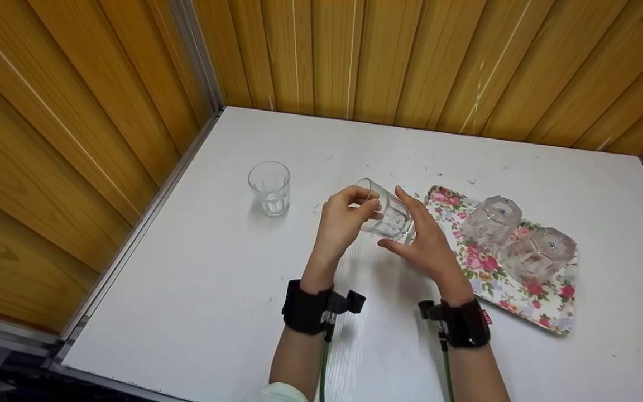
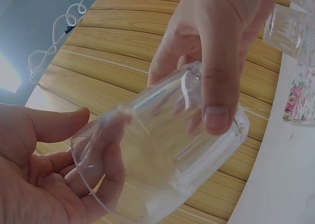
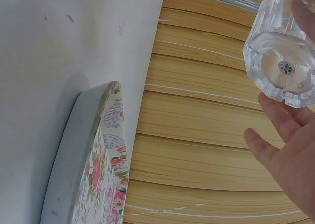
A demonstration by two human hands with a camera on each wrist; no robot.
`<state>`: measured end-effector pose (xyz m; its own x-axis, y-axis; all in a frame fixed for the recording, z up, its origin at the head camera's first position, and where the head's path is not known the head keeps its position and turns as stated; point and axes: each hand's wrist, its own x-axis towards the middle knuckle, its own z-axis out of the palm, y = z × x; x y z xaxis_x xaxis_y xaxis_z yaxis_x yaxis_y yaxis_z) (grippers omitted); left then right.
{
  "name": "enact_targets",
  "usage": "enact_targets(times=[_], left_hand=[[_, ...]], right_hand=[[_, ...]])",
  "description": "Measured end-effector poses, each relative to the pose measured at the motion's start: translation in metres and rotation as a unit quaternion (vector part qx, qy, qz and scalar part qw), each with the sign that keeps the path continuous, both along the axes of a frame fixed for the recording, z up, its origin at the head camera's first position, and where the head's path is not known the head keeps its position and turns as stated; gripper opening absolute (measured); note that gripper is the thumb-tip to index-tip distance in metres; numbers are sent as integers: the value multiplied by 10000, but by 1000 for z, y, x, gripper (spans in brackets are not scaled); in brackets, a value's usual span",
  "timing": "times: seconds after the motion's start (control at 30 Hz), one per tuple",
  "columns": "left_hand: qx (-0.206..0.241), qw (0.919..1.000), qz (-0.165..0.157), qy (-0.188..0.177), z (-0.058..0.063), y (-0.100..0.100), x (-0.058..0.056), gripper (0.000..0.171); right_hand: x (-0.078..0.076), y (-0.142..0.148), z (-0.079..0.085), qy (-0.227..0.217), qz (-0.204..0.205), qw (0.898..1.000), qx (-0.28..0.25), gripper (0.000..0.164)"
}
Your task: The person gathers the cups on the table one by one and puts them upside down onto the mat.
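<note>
A clear drinking glass [image 1: 391, 220] with a faceted base is held tilted between both hands above the white table. My left hand [image 1: 346, 218] is at its rim; in the left wrist view, the thumb is by the edge and curled fingers show through the glass wall. My right hand [image 1: 425, 237] grips the base end, its thumb lying along the side in the left wrist view [image 2: 219, 101]. The round mark on the glass's base [image 3: 285, 69] faces the right wrist camera.
Another clear glass [image 1: 271, 190] stands upright on the table to the left. On the right lies a floral tray [image 1: 475, 262] carrying two glasses upside down, a nearer one [image 1: 542, 254] and a farther one [image 1: 492, 220]. Wood-panelled walls [image 1: 327, 61] border the table's back and left.
</note>
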<state>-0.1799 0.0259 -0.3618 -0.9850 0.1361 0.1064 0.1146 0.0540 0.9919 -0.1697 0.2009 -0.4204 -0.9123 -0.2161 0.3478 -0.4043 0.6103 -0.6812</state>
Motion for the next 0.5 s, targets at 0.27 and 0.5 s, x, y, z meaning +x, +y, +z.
enact_targets(times=[0.27, 0.5], left_hand=[[106, 9999, 1, 50, 0, -1, -1, 14], [180, 9998, 12, -54, 5, -1, 1, 16]], right_hand=[[0, 0, 0, 154, -17, 9998, -127, 91], [0, 0, 1, 505, -43, 9984, -236, 89]])
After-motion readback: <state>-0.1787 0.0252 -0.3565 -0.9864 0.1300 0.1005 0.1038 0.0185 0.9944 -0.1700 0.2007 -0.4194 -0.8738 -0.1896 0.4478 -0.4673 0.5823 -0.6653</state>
